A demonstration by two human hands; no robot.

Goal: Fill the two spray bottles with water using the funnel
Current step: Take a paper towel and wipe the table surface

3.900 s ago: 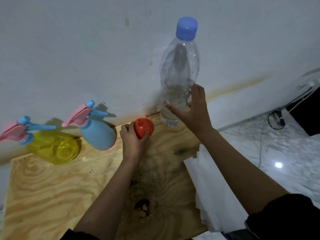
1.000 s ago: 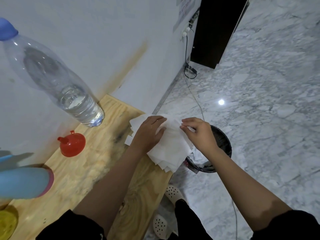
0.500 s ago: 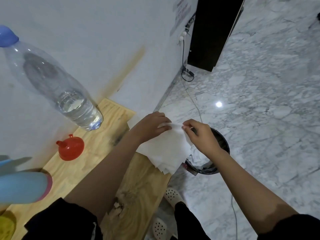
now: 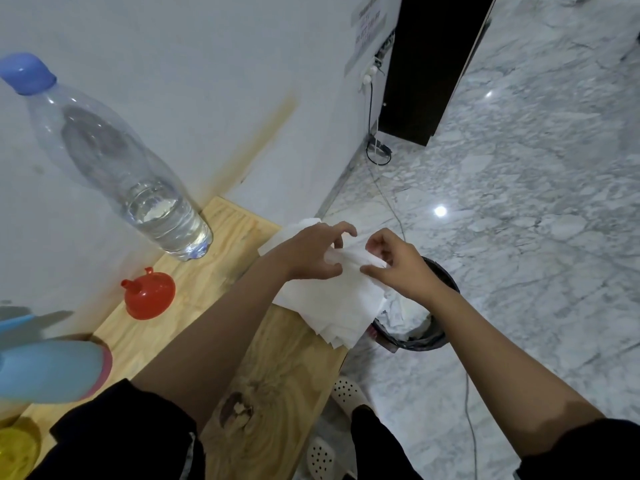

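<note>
A red funnel [image 4: 149, 296] lies mouth-down on the wooden table [image 4: 277, 368]. Behind it stands a clear water bottle [image 4: 114, 161] with a blue cap, water only in its lower part. The blue spray bottle [image 4: 48, 370] is at the left edge, and a bit of the yellow spray bottle [image 4: 15, 448] shows at the bottom left. At the table's right end lies a stack of white paper tissues [image 4: 329, 306]. My left hand [image 4: 311, 252] and my right hand [image 4: 391, 263] both pinch the top tissue between them.
A black waste bin [image 4: 426, 337] with crumpled paper inside stands on the marble floor just right of the table. A cable runs along the floor from a wall socket [image 4: 369, 76]. A dark cabinet [image 4: 433, 64] stands at the back. My white clogs [image 4: 346, 393] show below.
Since the earliest frame my hands left the funnel and water bottle and moved to the tissue stack. In the last second both hands have lifted and gathered the top tissue.
</note>
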